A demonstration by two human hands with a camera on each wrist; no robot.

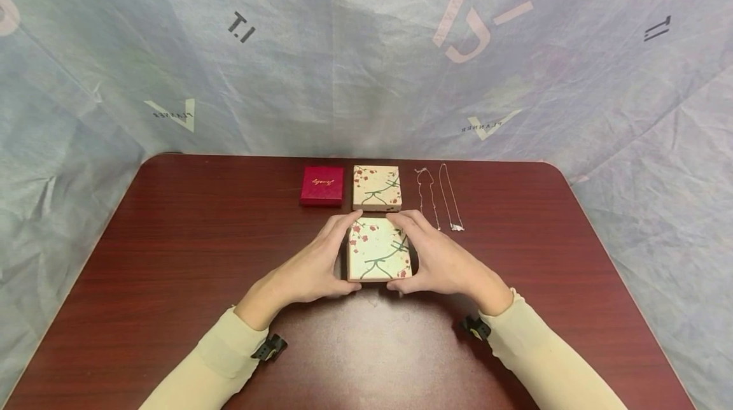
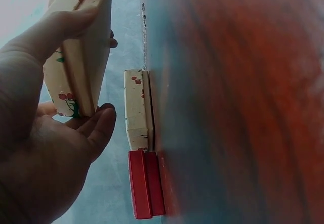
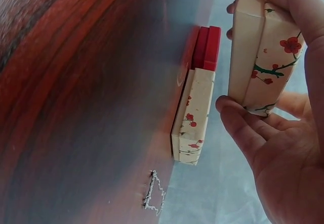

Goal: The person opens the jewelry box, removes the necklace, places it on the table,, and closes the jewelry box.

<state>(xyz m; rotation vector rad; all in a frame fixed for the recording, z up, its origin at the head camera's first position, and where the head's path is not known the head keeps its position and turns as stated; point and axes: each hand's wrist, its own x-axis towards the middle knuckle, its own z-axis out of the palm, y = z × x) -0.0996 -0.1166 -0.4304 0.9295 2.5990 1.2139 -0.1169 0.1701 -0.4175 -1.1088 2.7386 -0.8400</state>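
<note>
Pinching a floral box (image 1: 378, 249) over a reddish table (image 1: 189, 257), left grip (image 1: 312, 272) and right grip (image 1: 442, 263) face grey fabric (image 1: 332, 72).

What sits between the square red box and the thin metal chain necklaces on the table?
The unheld square cream box with red-blossom print, seen in the head view.

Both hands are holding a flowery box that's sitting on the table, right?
Not quite: the left hand and right hand do hold the flowery box, but it's up above the table; the left wrist view shows a gap between.
</note>
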